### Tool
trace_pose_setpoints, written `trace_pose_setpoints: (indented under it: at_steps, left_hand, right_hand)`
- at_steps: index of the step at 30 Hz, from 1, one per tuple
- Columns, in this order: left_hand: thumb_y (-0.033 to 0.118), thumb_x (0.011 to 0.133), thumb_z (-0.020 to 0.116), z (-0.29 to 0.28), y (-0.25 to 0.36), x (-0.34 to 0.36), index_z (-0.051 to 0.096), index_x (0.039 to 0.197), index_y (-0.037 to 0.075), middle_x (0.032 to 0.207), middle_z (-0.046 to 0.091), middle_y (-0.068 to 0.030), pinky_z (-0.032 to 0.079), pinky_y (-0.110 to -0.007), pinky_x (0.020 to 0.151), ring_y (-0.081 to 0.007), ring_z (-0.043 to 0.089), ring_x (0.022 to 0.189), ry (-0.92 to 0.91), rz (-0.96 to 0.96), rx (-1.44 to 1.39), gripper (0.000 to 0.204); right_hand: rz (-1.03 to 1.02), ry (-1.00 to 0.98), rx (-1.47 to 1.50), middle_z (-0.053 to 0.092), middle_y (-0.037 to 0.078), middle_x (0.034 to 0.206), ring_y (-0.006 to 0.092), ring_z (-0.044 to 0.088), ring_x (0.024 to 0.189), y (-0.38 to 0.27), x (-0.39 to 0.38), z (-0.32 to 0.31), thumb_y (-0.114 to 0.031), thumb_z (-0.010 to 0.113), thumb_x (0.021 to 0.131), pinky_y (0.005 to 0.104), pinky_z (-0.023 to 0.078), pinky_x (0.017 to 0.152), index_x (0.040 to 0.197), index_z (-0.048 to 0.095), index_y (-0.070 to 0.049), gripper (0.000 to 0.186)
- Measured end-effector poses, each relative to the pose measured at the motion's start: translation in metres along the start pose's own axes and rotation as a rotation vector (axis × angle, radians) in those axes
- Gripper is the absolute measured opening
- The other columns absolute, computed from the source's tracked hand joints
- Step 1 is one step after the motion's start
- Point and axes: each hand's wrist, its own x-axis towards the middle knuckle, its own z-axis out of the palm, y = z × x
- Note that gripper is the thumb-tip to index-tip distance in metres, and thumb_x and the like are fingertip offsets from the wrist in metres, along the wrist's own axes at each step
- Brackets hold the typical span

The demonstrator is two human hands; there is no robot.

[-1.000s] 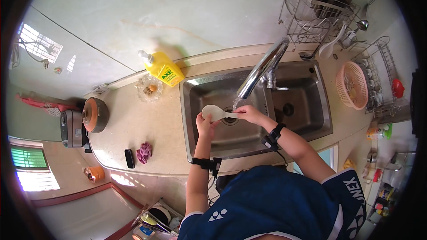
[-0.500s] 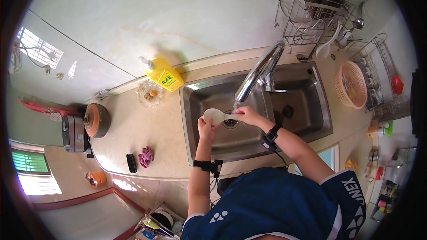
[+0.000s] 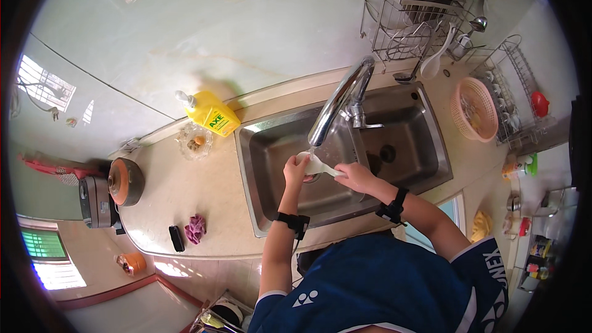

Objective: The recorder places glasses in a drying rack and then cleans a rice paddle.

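A large white spoon (image 3: 319, 166) is held over the left basin of the steel sink (image 3: 267, 196), beneath the chrome faucet (image 3: 338, 102). Water runs from the spout onto its bowl. My left hand (image 3: 295, 170) grips the bowl's left edge with closed fingers. The handle end is in my right hand (image 3: 357, 177), whose fingers are closed around it. The bowl is partly hidden by my left fingers and the running water.
Behind the sink's left corner stand a yellow soap bottle (image 3: 213, 114) and a glass dish (image 3: 195, 142). A pink basket (image 3: 458, 106) sits on the right. Wire racks (image 3: 394, 49) hold utensils. A purple cloth (image 3: 195, 229) and a black object (image 3: 176, 238) lie at the left.
Both hands have brought the spoon under the spout, and its bowl has tilted into the stream. My right hand has moved lower and right along the handle. The whole view has shifted slightly.
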Motion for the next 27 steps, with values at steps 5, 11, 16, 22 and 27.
trace_pose_setpoints:
  at_steps: [5, 11, 16, 22, 27]
  left_hand:
    - [0.028, 0.073, 0.059, 0.005, 0.009, -0.010, 0.050, 0.086, -0.003, 0.073, 0.055, -0.0121, 0.051, -0.028, 0.042, -0.0193, 0.058, 0.053, -0.139, -0.133, -0.101, 0.035]
    - [0.028, 0.075, 0.057, 0.000, -0.004, -0.007, 0.049, 0.087, -0.002, 0.069, 0.054, -0.0123, 0.051, -0.029, 0.042, -0.0201, 0.057, 0.049, -0.140, -0.171, -0.211, 0.034]
    - [0.026, 0.077, 0.054, 0.002, -0.021, -0.004, 0.042, 0.099, 0.000, 0.079, 0.054, -0.0118, 0.052, -0.031, 0.047, -0.0204, 0.058, 0.061, -0.126, -0.107, -0.236, 0.036]
    - [0.020, 0.084, 0.042, 0.025, -0.019, -0.038, 0.042, 0.099, 0.002, 0.086, 0.053, -0.0135, 0.048, -0.040, 0.058, -0.0253, 0.055, 0.075, -0.440, -0.261, -0.673, 0.023]
    - [0.014, 0.085, 0.039, 0.003, -0.019, -0.045, 0.040, 0.096, 0.004, 0.075, 0.051, -0.0084, 0.048, -0.041, 0.066, -0.0220, 0.055, 0.066, -0.408, -0.343, -0.720, 0.015]
  right_hand:
    - [0.003, 0.002, -0.053, 0.056, 0.017, 0.073, 0.0337, 0.053, 0.070, 0.000, -0.006, -0.004, -0.021, 0.055, 0.072, 0.0380, 0.041, 0.059, 0.090, 0.054, -0.006, 0.023]
    - [-0.002, -0.021, -0.039, 0.055, 0.018, 0.074, 0.0349, 0.052, 0.070, -0.007, -0.008, -0.003, -0.021, 0.055, 0.071, 0.0388, 0.041, 0.059, 0.089, 0.054, -0.006, 0.023]
    - [0.135, -0.074, 0.227, 0.056, 0.009, 0.064, 0.0280, 0.054, 0.061, -0.010, -0.009, 0.006, -0.021, 0.051, 0.076, 0.0383, 0.040, 0.055, 0.086, 0.051, -0.002, 0.021]
    - [0.284, -0.068, 0.717, 0.049, 0.002, 0.069, 0.0068, 0.046, 0.056, 0.005, -0.002, 0.048, -0.019, 0.042, 0.085, 0.0215, 0.037, 0.050, 0.098, 0.046, -0.001, 0.023]
    - [0.437, 0.321, 0.814, 0.044, 0.007, 0.096, 0.0127, 0.046, 0.078, 0.033, 0.000, 0.026, -0.027, 0.047, 0.082, 0.0272, 0.042, 0.063, 0.122, 0.020, -0.005, 0.053]
